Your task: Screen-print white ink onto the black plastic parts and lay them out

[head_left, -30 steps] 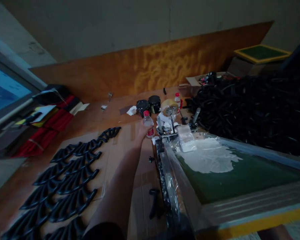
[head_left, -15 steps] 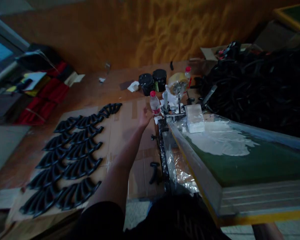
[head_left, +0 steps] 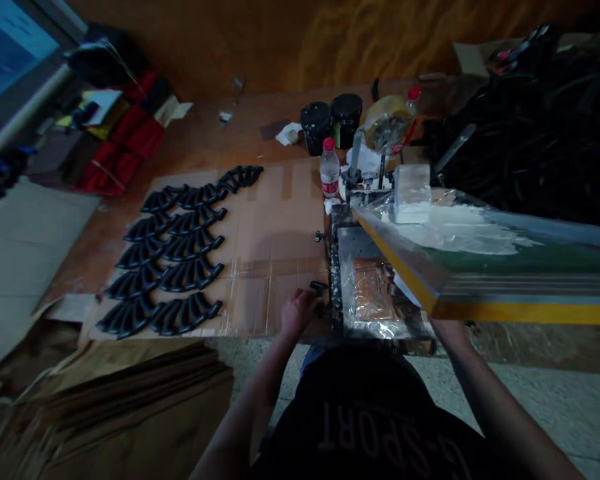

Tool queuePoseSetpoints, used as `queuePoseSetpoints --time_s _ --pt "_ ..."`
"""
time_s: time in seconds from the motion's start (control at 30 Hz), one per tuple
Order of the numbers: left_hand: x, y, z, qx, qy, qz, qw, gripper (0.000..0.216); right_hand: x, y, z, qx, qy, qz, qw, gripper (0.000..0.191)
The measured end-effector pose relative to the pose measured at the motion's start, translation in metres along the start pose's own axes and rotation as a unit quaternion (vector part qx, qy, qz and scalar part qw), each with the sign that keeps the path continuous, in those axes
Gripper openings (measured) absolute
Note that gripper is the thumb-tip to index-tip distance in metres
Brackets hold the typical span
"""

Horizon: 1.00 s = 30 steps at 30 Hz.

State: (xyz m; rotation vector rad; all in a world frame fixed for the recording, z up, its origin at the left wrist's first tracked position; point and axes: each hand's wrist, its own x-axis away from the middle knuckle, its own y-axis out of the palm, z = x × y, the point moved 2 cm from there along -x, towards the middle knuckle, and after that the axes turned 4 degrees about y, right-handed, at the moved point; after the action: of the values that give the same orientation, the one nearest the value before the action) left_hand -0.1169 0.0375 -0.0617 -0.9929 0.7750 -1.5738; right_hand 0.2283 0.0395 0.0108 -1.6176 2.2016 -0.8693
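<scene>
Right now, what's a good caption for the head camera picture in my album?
Left hand at a black piece, right hand by the yellow-edged frame.

A: You are in a wkshop, prob. of screen-printing kind, yes?
B: Yes, bc. on your right is one framed screen (head_left: pixel 520 313), w/ white paste (head_left: pixel 465 233) upon its green mesh (head_left: pixel 580 265).
A: And on your bench (head_left: pixel 207 137), many black parts (head_left: pixel 193 245) lie in neat rows over cardboard (head_left: pixel 263 230).
B: Also, beyond the screen is one big dark heap (head_left: pixel 540 133), and two black tubs (head_left: pixel 316 128) stand at the back.
</scene>
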Motion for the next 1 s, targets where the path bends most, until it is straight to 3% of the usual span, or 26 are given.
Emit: queuePoseSetpoints --time_s 0.2,0.37,0.43,0.53,0.6,0.77,0.9,1.0 --pt "-0.004 -0.009 0.006 -0.079 0.056 -0.054 0.994 0.026 0.006 0.027 -0.028 -0.039 -0.05 -0.048 0.997 0.029" --pt "0.001 -0.004 0.005 -0.094 0.098 -0.066 0.989 0.027 0.014 0.031 -0.028 -0.036 -0.044 -0.089 0.994 0.032" --pt "0.005 -0.006 0.004 -0.092 0.076 -0.044 0.992 0.025 0.017 0.03 -0.025 -0.044 -0.047 -0.094 0.993 0.033" --pt "0.013 -0.017 0.011 -0.071 0.028 0.045 0.996 0.023 0.018 0.027 -0.023 -0.051 -0.058 -0.09 0.993 0.031" --pt "0.02 -0.023 0.026 -0.044 0.06 0.081 0.994 0.024 0.019 0.027 -0.026 -0.048 -0.082 -0.082 0.992 0.03" --pt "0.039 -0.014 0.079 0.008 0.215 0.002 0.977 0.026 0.025 0.041 -0.04 0.002 -0.224 -0.09 0.97 0.032" --pt "0.041 -0.006 0.096 0.0 0.223 -0.034 0.974 0.027 0.037 0.067 -0.036 0.083 -0.315 -0.173 0.93 0.046" --pt "0.039 -0.006 0.097 -0.012 0.22 -0.057 0.974 0.027 0.048 0.081 -0.022 0.145 -0.327 -0.241 0.902 0.055"
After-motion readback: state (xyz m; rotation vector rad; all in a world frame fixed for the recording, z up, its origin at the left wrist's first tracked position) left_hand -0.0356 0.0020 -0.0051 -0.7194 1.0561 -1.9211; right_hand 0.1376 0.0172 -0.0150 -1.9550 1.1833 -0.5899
